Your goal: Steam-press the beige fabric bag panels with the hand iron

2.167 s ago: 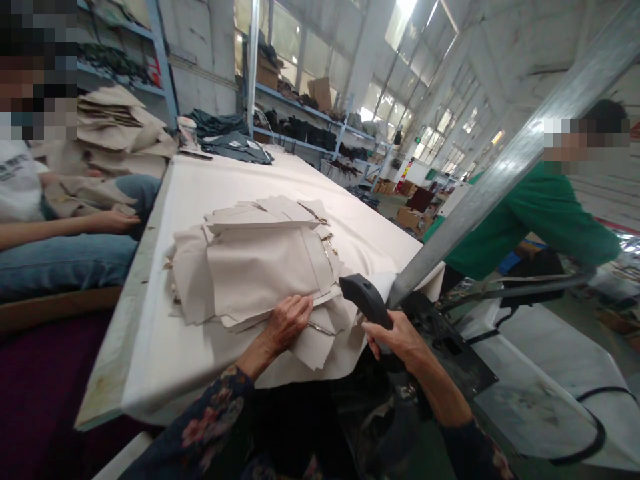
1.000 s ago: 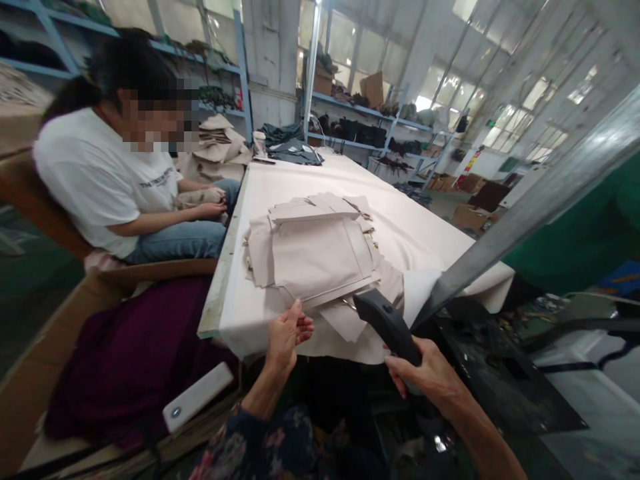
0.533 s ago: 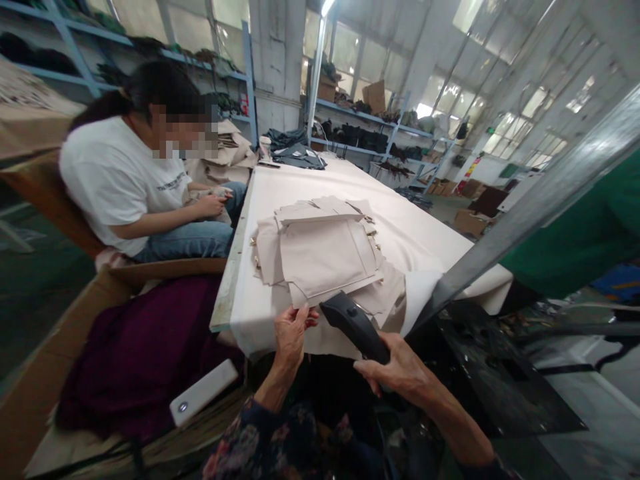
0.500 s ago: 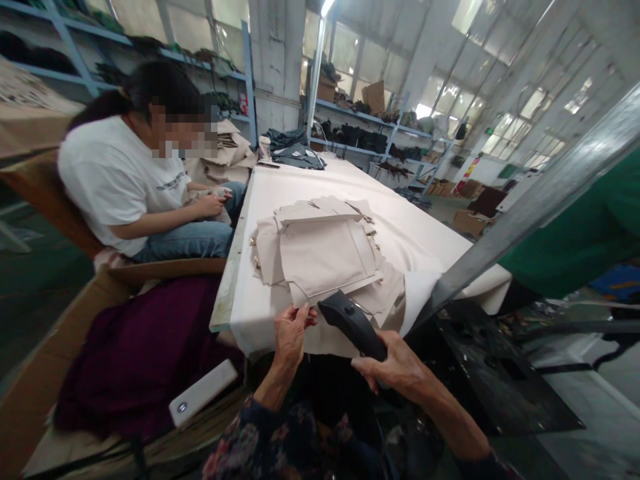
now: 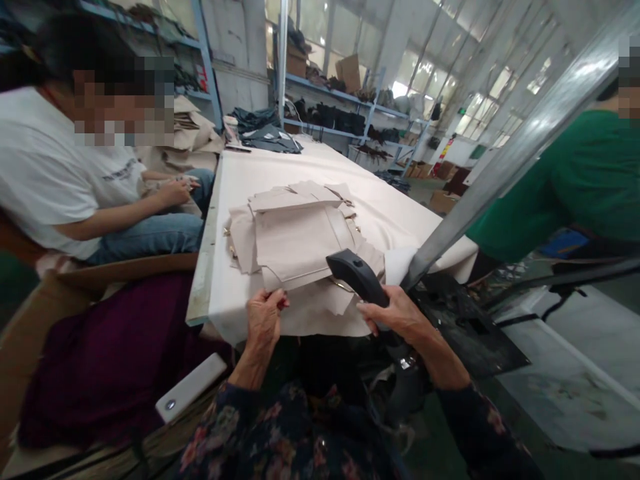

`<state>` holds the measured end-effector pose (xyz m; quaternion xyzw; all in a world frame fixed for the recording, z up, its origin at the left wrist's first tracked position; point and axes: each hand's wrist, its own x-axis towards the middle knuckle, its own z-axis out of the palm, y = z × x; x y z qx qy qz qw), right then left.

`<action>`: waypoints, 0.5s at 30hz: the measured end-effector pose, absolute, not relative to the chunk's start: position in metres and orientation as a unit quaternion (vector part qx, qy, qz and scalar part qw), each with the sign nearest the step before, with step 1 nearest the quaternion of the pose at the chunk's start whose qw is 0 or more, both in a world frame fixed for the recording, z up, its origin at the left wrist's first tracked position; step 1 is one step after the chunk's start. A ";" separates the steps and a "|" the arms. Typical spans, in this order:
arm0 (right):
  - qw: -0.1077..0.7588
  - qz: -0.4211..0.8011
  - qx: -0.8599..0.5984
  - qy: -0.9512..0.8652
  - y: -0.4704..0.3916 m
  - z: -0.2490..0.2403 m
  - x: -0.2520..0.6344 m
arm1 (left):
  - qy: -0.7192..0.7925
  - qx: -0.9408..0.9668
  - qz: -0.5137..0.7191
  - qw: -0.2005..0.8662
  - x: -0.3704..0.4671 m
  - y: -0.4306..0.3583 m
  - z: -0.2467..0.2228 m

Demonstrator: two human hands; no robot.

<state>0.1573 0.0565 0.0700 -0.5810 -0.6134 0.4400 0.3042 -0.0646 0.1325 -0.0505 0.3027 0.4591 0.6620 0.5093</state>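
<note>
A pile of beige fabric pieces [image 5: 295, 240] lies in front of me, with small gold-coloured metal fittings showing at its sides. My left hand [image 5: 264, 317] is closed, thumb and fingers pinched at the near left corner of the top piece. Wrapped around the grip of a black handheld tool [image 5: 356, 272] is my right hand [image 5: 395, 312]. The tool has a curved body and a blunt, wide head, which is over the near right edge of the top piece. Whether the head touches the fabric I cannot tell.
Pale cloth covers the table [image 5: 345, 167]. A slanted metal post [image 5: 500, 167] stands at right, near a person in green [image 5: 555, 180]. Left, a person in white [image 5: 60, 180] sits beside a carton of purple cloth [image 5: 115, 347]. A white device [image 5: 193, 387] lies near my left forearm.
The view has turned right, so the scene sits further left. The tool's head has shifted right relative to the top piece. Both hands keep their closed grips.
</note>
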 end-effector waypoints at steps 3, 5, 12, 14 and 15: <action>0.325 0.411 -0.609 -0.595 0.041 0.068 0.184 | 0.474 0.330 0.663 0.477 -0.067 0.131 -0.052; 0.332 0.403 -0.625 -0.580 0.030 0.063 0.198 | 0.486 0.373 0.656 0.441 -0.067 0.124 -0.053; 0.345 0.447 -0.646 -0.513 0.008 0.040 0.216 | 0.468 0.657 0.545 0.227 -0.047 0.089 -0.034; 0.349 0.455 -0.645 -0.505 0.007 0.036 0.217 | 0.439 0.721 0.511 0.162 -0.032 0.095 -0.023; 0.350 0.456 -0.644 -0.505 0.008 0.035 0.217 | 0.429 0.746 0.492 0.133 -0.023 0.102 -0.017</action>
